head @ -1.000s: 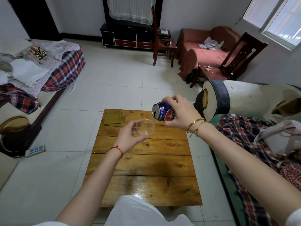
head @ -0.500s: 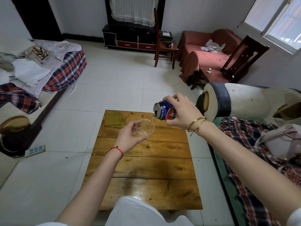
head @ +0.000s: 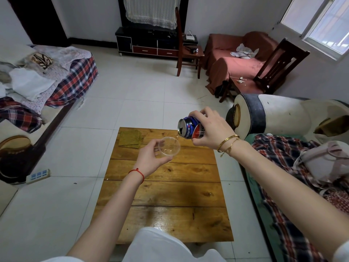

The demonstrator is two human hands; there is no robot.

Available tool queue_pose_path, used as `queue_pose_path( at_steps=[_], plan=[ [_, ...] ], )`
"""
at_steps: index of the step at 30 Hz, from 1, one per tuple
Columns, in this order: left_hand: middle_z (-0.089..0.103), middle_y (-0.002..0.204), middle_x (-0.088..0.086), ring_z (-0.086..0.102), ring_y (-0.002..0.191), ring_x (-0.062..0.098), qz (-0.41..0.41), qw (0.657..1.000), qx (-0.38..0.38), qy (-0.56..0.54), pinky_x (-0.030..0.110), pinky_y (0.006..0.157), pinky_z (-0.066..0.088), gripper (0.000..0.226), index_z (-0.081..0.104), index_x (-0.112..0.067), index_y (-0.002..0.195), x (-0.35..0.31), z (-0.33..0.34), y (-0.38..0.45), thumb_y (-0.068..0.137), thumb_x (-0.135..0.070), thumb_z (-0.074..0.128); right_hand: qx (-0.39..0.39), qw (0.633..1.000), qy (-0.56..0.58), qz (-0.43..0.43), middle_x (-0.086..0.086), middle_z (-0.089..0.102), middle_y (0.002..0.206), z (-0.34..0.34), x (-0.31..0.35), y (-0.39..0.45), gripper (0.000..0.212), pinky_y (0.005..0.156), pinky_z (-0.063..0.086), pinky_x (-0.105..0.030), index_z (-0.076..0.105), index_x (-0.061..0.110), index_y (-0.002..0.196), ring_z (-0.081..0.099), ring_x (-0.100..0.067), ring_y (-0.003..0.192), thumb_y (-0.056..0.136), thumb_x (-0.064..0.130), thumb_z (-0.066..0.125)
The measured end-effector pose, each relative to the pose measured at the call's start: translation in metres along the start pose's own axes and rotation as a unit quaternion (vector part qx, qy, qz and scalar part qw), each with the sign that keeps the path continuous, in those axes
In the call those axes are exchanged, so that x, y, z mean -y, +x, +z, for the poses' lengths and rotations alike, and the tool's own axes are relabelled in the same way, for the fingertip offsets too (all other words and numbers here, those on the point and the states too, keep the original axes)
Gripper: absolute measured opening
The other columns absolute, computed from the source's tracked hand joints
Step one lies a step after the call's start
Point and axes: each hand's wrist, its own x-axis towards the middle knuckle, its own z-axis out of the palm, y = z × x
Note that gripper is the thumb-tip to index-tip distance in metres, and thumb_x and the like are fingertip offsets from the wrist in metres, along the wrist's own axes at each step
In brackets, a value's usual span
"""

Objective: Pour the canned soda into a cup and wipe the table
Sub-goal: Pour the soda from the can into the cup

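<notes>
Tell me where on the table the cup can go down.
The table is bare from the cloth at its far left corner to the near edge. The left hand holds the cup, and the right hand holds the can.

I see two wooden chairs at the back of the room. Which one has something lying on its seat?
The upright chair by the black TV cabinet: a small dark object rests on its seat. The other chair, by the red sofa, faces away and its seat is hidden.

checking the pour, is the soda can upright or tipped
Tipped: the soda can lies nearly sideways in the right hand, a thin stream running into the cup.
</notes>
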Motion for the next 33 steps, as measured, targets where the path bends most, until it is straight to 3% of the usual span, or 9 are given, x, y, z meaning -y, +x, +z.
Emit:
queue_pose_path(
  at_steps=[5,23,33],
  plan=[
    [0.061,0.129,-0.002,0.057,0.114,0.013,0.003,1.0,0.002,0.003,0.031,0.1,0.051,0.069,0.053,-0.017,0.131,-0.003,0.004,0.001,0.071,-0.031,0.085,0.002,1.0,-0.003,0.002,-0.002,0.044,0.116,-0.001,-0.004,-0.004,0.069,0.082,0.046,-0.031,0.041,0.032,0.129,0.045,-0.019,0.102,0.067,0.044,0.07],
    [0.06,0.128,-0.002,0.057,0.111,0.01,0.019,1.0,0.012,0.008,0.022,0.096,0.048,0.066,0.053,-0.016,0.129,-0.01,0.014,-0.005,0.072,-0.03,0.084,-0.001,1.0,-0.012,0.011,-0.002,0.044,0.117,-0.006,-0.011,-0.018,0.069,0.083,0.045,-0.031,0.04,0.032,0.129,0.045,-0.02,0.103,0.068,0.044,0.07],
    [0.061,0.13,-0.001,0.057,0.114,0.013,0.017,1.0,0.016,0.008,0.029,0.101,0.049,0.069,0.052,-0.015,0.131,-0.011,0.015,-0.004,0.072,-0.03,0.084,-0.003,1.0,-0.02,0.007,-0.002,0.044,0.116,-0.011,-0.01,-0.019,0.069,0.083,0.045,-0.032,0.04,0.032,0.129,0.044,-0.02,0.102,0.068,0.044,0.07]
  ],
)
